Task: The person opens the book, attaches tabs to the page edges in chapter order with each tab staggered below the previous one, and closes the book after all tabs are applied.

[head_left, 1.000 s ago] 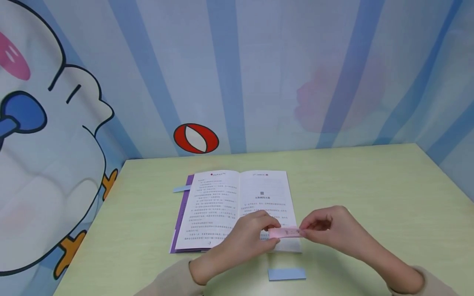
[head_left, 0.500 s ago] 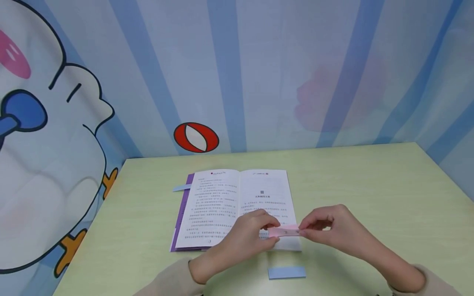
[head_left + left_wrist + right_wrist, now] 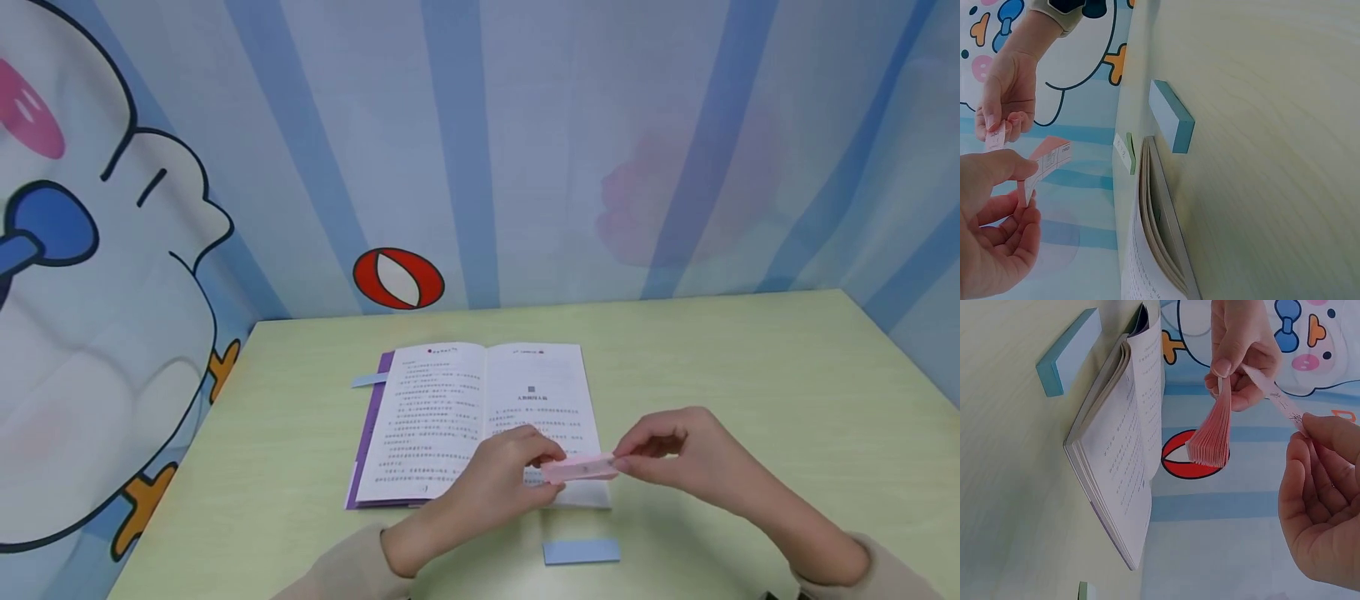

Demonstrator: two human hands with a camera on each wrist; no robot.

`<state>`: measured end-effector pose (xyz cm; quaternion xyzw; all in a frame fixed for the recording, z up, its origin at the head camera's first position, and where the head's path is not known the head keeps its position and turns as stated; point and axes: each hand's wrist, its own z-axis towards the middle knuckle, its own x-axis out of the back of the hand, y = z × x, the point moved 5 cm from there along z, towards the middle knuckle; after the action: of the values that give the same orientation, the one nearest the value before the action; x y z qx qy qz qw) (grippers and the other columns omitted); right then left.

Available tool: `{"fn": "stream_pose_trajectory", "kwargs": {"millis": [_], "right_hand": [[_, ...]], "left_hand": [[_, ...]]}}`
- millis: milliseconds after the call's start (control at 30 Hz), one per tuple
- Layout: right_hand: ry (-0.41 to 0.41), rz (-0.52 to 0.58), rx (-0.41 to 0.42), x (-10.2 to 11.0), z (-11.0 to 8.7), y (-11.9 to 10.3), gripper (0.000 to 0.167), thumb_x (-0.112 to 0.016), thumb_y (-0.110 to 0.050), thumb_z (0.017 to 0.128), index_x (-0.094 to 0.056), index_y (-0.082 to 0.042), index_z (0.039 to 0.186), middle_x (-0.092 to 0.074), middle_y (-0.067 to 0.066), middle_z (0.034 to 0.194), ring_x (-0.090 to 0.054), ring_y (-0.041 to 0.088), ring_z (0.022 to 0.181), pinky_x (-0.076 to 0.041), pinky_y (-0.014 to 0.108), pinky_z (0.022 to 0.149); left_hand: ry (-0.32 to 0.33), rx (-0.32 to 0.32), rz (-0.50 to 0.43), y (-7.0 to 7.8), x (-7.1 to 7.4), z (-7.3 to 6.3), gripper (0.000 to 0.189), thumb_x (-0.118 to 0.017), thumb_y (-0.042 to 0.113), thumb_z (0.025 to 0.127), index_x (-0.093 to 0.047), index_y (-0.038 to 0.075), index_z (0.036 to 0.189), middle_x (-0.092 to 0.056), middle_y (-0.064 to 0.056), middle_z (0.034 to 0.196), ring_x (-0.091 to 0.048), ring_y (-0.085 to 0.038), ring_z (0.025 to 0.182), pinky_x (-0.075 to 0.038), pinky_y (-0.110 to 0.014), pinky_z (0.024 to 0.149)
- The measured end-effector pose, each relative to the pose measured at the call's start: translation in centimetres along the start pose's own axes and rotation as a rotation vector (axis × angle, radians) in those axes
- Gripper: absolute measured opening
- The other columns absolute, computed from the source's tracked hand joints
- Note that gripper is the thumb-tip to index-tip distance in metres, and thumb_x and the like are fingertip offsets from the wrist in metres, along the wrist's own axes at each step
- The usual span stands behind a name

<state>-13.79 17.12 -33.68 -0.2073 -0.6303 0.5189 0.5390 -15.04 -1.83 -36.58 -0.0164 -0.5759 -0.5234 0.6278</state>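
My left hand (image 3: 504, 468) pinches a pad of pink sticky notes (image 3: 1210, 434) between thumb and fingers, its many sheets fanned at the free end in the right wrist view. My right hand (image 3: 686, 454) pinches the end of a single pink sheet (image 3: 1282, 406) with handwriting on it. That sheet is lifted at an angle away from the pad, its other end running to my left hand. Both hands are raised over the lower right page of an open book (image 3: 435, 425). The fingers of my left hand partly hide the sheet's far end.
A blue sticky-note pad (image 3: 581, 552) lies on the table (image 3: 787, 375) in front of the book. A blue tab (image 3: 369, 380) sticks out from the book's left edge. A small green-edged pad (image 3: 1125, 153) with writing stands out in the left wrist view.
My right hand has shifted slightly right and up, and the pink sheet now slants up toward it. The left hand stays nearly where it was.
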Motion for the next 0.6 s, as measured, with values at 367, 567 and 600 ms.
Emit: {"fn": "stream_pose_trajectory", "kwargs": {"millis": [367, 567, 600], "right_hand": [[0.072, 0.118, -0.153, 1.8, 0.2, 1.3, 0.016, -0.07, -0.013, 0.084, -0.069, 0.001, 0.092, -0.068, 0.003, 0.08, -0.061, 0.016, 0.067, -0.053, 0.03, 0.063], [0.091, 0.137, -0.17, 1.9, 0.3, 1.5, 0.015, -0.07, -0.012, 0.083, -0.069, 0.001, 0.091, -0.067, 0.003, 0.078, -0.06, 0.016, 0.066, -0.052, 0.03, 0.061], [0.092, 0.141, -0.175, 2.0, 0.3, 1.5, 0.016, -0.069, -0.012, 0.084, -0.069, 0.002, 0.092, -0.067, 0.003, 0.078, -0.059, 0.016, 0.066, -0.052, 0.03, 0.061]], "left_hand": [[-0.073, -0.041, -0.021, 0.5, -1.5, -1.9, 0.018, -0.076, 0.011, 0.075, -0.068, 0.009, 0.091, -0.06, 0.005, 0.081, -0.051, -0.001, 0.075, -0.039, -0.007, 0.072], [-0.166, -0.077, 0.016, 0.9, -3.0, -3.0, 0.017, -0.075, 0.014, 0.076, -0.069, 0.011, 0.091, -0.059, 0.009, 0.082, -0.048, 0.003, 0.075, -0.036, -0.004, 0.071], [-0.178, -0.095, 0.02, 1.0, -3.2, -3.2, 0.018, -0.076, 0.014, 0.075, -0.068, 0.01, 0.092, -0.059, 0.009, 0.082, -0.048, 0.004, 0.075, -0.035, -0.003, 0.071]]}}
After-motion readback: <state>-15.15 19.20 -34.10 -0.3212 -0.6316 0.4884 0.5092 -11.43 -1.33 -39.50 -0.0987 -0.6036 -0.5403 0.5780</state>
